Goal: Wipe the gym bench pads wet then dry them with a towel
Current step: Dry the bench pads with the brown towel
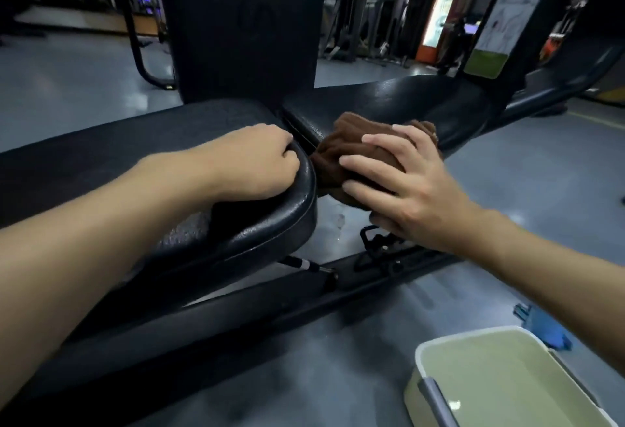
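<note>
Brown towel (351, 152), black bench pads (142, 142), cream bucket (507, 382), blue cloth (544, 325)

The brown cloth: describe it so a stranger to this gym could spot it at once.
Find the long black padded gym bench across the view, then the gap between its two pads. The crumpled brown cloth sits there under the right hand. It is the only brown fabric; the crumpled blue rag lies on the floor.
</note>
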Tool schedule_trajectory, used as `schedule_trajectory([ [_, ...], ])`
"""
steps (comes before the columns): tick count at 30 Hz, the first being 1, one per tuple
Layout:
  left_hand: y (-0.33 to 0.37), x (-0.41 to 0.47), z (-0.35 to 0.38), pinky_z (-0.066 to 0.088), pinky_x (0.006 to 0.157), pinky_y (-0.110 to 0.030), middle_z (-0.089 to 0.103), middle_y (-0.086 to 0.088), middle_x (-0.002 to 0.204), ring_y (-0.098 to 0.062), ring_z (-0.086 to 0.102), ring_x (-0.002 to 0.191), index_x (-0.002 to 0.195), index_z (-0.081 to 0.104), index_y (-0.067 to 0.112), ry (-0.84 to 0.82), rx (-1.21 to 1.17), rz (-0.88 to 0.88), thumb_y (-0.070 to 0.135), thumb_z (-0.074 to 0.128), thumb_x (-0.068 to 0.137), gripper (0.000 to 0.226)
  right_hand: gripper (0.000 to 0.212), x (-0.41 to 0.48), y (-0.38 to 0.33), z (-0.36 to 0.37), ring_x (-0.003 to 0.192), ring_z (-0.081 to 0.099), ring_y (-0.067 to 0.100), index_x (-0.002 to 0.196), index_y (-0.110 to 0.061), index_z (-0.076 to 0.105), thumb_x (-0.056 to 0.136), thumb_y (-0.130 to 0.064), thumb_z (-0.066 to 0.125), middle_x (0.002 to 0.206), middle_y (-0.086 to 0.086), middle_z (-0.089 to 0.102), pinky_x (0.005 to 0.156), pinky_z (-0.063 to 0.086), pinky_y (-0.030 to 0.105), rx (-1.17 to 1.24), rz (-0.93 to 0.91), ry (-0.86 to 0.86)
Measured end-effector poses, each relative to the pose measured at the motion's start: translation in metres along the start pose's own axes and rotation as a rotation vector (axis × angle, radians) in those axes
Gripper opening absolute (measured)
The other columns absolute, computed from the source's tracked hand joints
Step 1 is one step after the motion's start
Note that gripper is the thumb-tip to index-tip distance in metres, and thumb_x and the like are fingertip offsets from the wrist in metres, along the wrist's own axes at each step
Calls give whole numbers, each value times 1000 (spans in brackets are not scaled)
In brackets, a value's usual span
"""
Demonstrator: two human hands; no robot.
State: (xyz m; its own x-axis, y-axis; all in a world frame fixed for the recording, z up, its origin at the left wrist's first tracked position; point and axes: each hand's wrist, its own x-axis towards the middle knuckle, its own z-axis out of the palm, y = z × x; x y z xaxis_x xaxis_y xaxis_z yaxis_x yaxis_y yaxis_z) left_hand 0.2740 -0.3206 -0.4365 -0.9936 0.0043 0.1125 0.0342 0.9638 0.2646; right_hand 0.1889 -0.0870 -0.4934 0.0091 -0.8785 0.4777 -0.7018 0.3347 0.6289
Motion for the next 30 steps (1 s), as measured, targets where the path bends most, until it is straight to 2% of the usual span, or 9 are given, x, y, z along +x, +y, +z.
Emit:
schedule_trajectory([
  [8, 1, -8, 9, 35, 109, -45, 48, -11, 142, -30, 45, 131, 132, 51, 8, 16, 30, -26, 27, 29, 102, 41, 22, -32, -4, 25, 116, 52, 51, 115, -7, 49, 93, -4, 48, 126, 22, 55, 96, 38, 66, 63, 503, 405],
  [10, 3, -7, 8, 35, 109, -49, 49, -12, 141, -30, 45, 131, 131, 52, 8, 5, 33, -46, 26, 29, 101, 42, 45, -17, -24, 30, 117, 52, 50, 118, -10, 53, 75, 5, 56, 130, 17, 54, 97, 35, 68, 18, 427, 384],
  [14, -1, -12, 8, 31, 111, -48, 45, -9, 144, -26, 41, 133, 133, 48, 8, -13, 43, -39, 30, 27, 104, 43, 54, -36, -5, 35, 128, 46, 45, 127, -18, 55, 76, -6, 64, 141, 12, 45, 101, 33, 68, -83, 183, 262],
  [18, -10, -26, 9, 23, 116, -47, 31, -2, 156, -21, 29, 143, 139, 43, 13, -25, -3, 13, 34, 25, 105, 44, 55, -46, 7, 34, 128, 45, 46, 123, -14, 53, 75, 2, 74, 139, 16, 44, 101, 35, 66, 10, 261, 320],
  [20, -14, -31, 8, 17, 120, -45, 21, 1, 162, -18, 19, 148, 148, 36, 18, -32, -23, 47, 35, 25, 105, 47, 49, -37, 7, 26, 123, 47, 44, 122, -10, 52, 78, 6, 65, 134, 19, 48, 102, 38, 59, 98, 445, 372],
  [22, -21, -36, 6, 11, 120, -31, 16, 3, 163, -13, 14, 149, 154, 27, 21, -36, -71, 91, 33, 28, 105, 50, 51, -23, 10, 8, 119, 48, 41, 126, -6, 53, 76, 7, 54, 131, 20, 51, 106, 39, 46, 220, 846, 419],
  [24, -28, -38, 3, 20, 106, -20, 30, 2, 158, -15, 26, 145, 149, 39, 19, -35, -132, 116, 25, 32, 104, 45, 51, -5, 8, -14, 117, 51, 33, 130, -4, 53, 79, 2, 52, 129, 17, 53, 103, 37, 28, 285, 1051, 431],
  [26, -36, -39, 0, 30, 90, -20, 49, -3, 144, -20, 45, 131, 134, 54, 16, -14, -170, 133, 18, 36, 102, 36, 54, 22, -6, -36, 114, 54, 24, 132, -8, 51, 79, 1, 57, 128, 12, 56, 97, 40, 25, 321, 948, 392],
  [30, -62, -36, -3, 38, 107, -43, 47, -2, 140, -26, 48, 126, 133, 52, 22, 20, -144, 109, 23, 38, 98, 37, 50, 90, -42, -59, 116, 54, 20, 128, -11, 55, 78, -10, 55, 128, 5, 56, 95, 49, 38, 404, 757, 354],
])
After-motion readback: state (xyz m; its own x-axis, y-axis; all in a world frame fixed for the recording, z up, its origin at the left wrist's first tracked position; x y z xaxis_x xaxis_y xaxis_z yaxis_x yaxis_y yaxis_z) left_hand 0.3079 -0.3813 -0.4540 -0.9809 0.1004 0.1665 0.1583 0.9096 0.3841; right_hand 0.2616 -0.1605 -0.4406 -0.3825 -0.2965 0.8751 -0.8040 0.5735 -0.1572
